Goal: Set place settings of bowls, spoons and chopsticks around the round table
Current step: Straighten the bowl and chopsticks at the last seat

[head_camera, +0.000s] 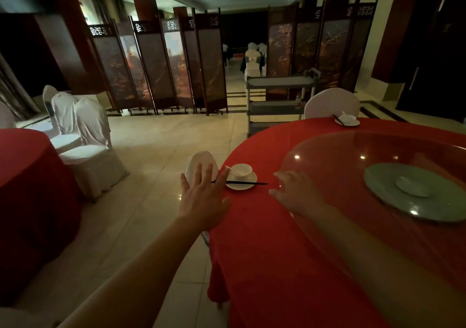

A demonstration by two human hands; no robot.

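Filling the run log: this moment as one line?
left hand: open, empty | right hand: open, empty | near bowl, spoon, chopsticks, saucer: set | far setting: placed

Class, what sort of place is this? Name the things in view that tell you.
Probably a restaurant banquet hall: a round table in red cloth with a glass turntable, white-covered chairs, and folding screens.
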